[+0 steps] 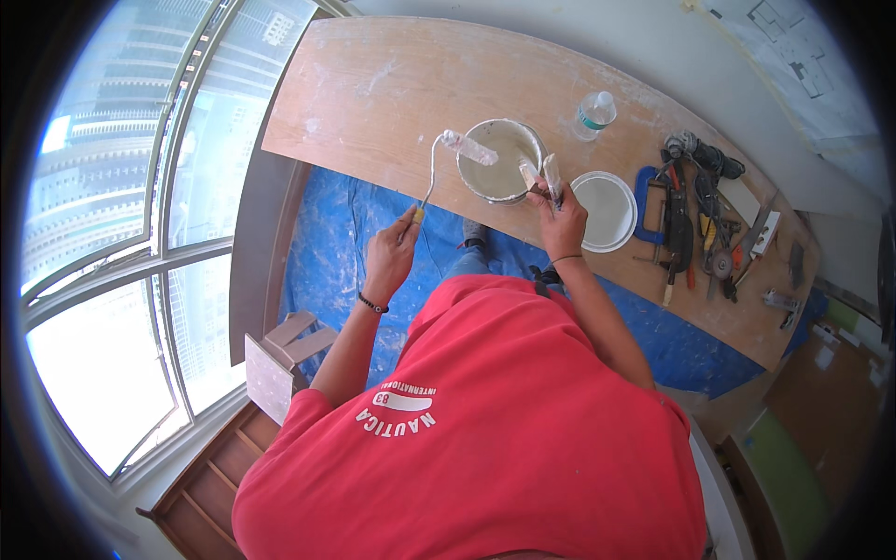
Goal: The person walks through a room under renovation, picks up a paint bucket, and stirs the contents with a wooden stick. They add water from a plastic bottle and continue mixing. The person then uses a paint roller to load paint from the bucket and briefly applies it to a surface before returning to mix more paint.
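My left hand (pixel 392 252) is closed around the yellow handle of a small paint roller (pixel 471 147). The roller's wire frame bends up and over, and its pale, paint-coated sleeve lies over the left side of a round bucket (pixel 536 140) of off-white paint. At the bucket's near right rim, my right hand (pixel 563 224) grips two pale, paint-smeared tools (pixel 553 171). One slants into the bucket's mouth and the other stands up from my fingers; their exact kind I cannot make out. Just right of that hand lies a round white lid (pixel 605 213).
The bucket stands on a dusty wooden table (pixel 392 84). A clear plastic bottle (pixel 595 114) is behind the lid. To the right lie a blue clamp (pixel 644 205), an angle grinder (pixel 705 154) and several other tools. Blue sheeting (pixel 327 233) covers the floor; windows (pixel 121 187) line the left.
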Demonstrator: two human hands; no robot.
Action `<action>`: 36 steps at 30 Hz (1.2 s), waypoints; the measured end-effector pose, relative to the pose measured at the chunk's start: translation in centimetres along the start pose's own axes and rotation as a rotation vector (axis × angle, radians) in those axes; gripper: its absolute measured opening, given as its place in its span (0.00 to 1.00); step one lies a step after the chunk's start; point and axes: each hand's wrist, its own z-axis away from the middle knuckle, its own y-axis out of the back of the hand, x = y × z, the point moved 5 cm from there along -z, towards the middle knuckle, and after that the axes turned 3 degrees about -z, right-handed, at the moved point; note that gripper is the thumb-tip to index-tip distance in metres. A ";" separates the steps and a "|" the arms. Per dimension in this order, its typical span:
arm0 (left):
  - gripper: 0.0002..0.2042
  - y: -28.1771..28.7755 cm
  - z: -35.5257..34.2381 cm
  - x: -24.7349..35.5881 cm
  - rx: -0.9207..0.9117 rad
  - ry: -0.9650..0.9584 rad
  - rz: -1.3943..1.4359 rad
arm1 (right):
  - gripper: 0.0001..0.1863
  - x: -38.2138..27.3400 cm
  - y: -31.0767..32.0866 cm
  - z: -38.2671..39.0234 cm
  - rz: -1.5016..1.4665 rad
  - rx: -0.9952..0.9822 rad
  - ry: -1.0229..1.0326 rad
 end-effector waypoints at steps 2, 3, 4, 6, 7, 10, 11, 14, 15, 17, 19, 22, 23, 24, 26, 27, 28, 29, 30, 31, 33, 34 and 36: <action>0.21 -0.8 -1.6 1.6 0.043 -0.057 -0.034 | 0.14 0.0 0.0 0.0 0.006 -0.008 -0.008; 0.21 -1.0 -1.7 2.2 0.036 -0.051 -0.024 | 0.14 0.0 0.0 -0.1 0.010 -0.013 -0.021; 0.21 -1.2 -2.0 2.7 0.026 -0.032 -0.014 | 0.14 0.0 0.0 -0.1 0.002 -0.007 -0.020; 0.21 -1.1 -1.6 3.4 0.004 -0.011 -0.013 | 0.14 0.0 -0.1 -0.1 0.019 -0.005 -0.027; 0.21 -0.8 -1.1 3.7 -0.010 -0.007 -0.025 | 0.14 0.0 -0.1 -0.1 0.012 -0.001 -0.028; 0.22 -0.4 0.1 3.6 -0.069 0.055 -0.044 | 0.14 -0.1 0.0 -0.1 -0.024 0.017 -0.005; 0.22 -0.3 0.3 3.4 -0.086 0.084 -0.051 | 0.14 0.0 0.0 0.0 -0.008 0.016 -0.011; 0.23 0.1 -0.5 3.1 -0.068 0.086 -0.084 | 0.14 0.2 0.0 0.0 -0.009 0.008 -0.010; 0.23 0.3 -0.9 3.1 -0.046 0.074 -0.077 | 0.14 0.3 -0.1 0.0 -0.024 0.004 -0.015; 0.23 0.8 -1.6 3.0 -0.033 0.087 -0.065 | 0.14 0.5 -0.2 0.0 -0.030 0.000 -0.016; 0.23 1.3 -2.0 3.0 -0.046 0.119 -0.047 | 0.14 0.5 -0.2 -0.1 -0.019 0.002 0.000; 0.23 2.0 -2.1 3.4 -0.055 0.132 -0.045 | 0.14 0.4 -0.2 -0.2 0.000 0.003 0.018; 0.23 2.2 -2.2 3.6 -0.053 0.126 -0.045 | 0.14 0.4 -0.3 -0.2 0.011 -0.001 0.009; 0.23 2.6 -2.2 3.7 -0.045 0.137 -0.056 | 0.14 0.4 -0.2 -0.2 0.013 0.000 0.005; 0.22 3.3 -2.4 3.6 -0.031 0.165 -0.077 | 0.13 0.4 -0.2 -0.1 0.013 0.001 0.003; 0.22 3.7 -2.6 3.7 -0.022 0.147 -0.065 | 0.13 0.4 -0.1 -0.1 0.010 0.002 0.004; 0.22 4.0 -2.8 3.8 -0.017 0.134 -0.054 | 0.13 0.3 -0.1 -0.1 -0.004 0.002 0.011; 0.22 4.4 -2.9 3.7 0.002 0.146 -0.063 | 0.13 0.3 -0.1 -0.1 0.014 -0.002 0.007; 0.21 4.4 -3.0 3.7 -0.006 0.133 -0.050 | 0.13 0.3 -0.1 -0.1 0.019 -0.005 0.011; 0.21 4.5 -3.1 3.6 -0.003 0.143 -0.058 | 0.13 0.2 -0.1 -0.2 0.017 -0.001 0.023; 0.21 4.8 -3.1 3.5 0.006 0.149 -0.066 | 0.13 0.3 -0.2 -0.2 0.036 -0.002 0.016; 0.21 5.0 -3.1 3.5 0.012 0.146 -0.066 | 0.13 0.2 -0.2 -0.2 0.032 0.006 0.023; 0.21 5.3 -3.0 3.6 0.028 0.120 -0.070 | 0.13 0.3 -0.2 -0.2 0.027 0.008 0.019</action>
